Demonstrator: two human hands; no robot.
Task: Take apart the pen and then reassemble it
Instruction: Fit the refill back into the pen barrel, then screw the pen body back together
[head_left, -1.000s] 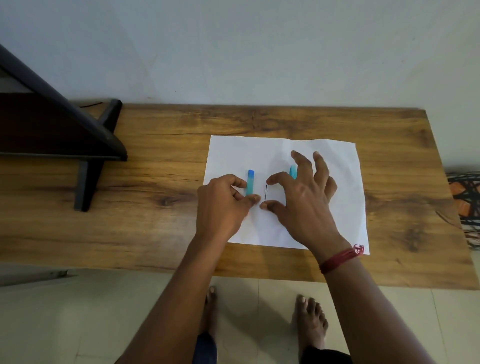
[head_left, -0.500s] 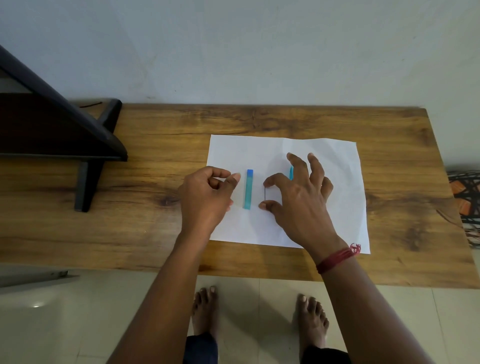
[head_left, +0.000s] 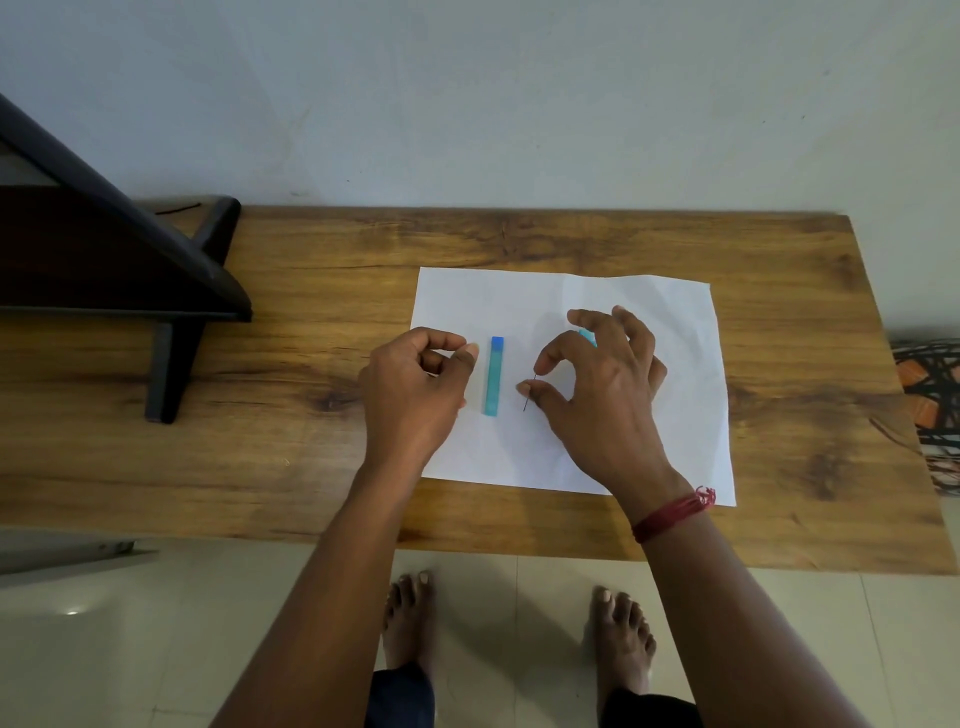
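Observation:
A blue-teal pen barrel (head_left: 493, 375) lies lengthwise on a white paper sheet (head_left: 670, 364), free of both hands. My left hand (head_left: 415, 387) hovers just left of the barrel, fingers loosely curled, with nothing visible in it. My right hand (head_left: 602, 384) pinches a thin dark refill (head_left: 530, 395) between thumb and index finger, its lower end sticking out below the thumb. Another teal pen piece (head_left: 587, 335) peeks out from under the right hand's fingers, mostly hidden.
The paper rests on a wooden table (head_left: 311, 467) against a pale wall. A dark wooden stand (head_left: 171, 291) occupies the table's left end. A woven basket (head_left: 930, 405) sits past the right edge. Bare feet (head_left: 410, 618) stand on the tiled floor below.
My left hand let go of the barrel and drew back to the left. The barrel now lies alone on the paper. My right hand lifted the thin refill slightly.

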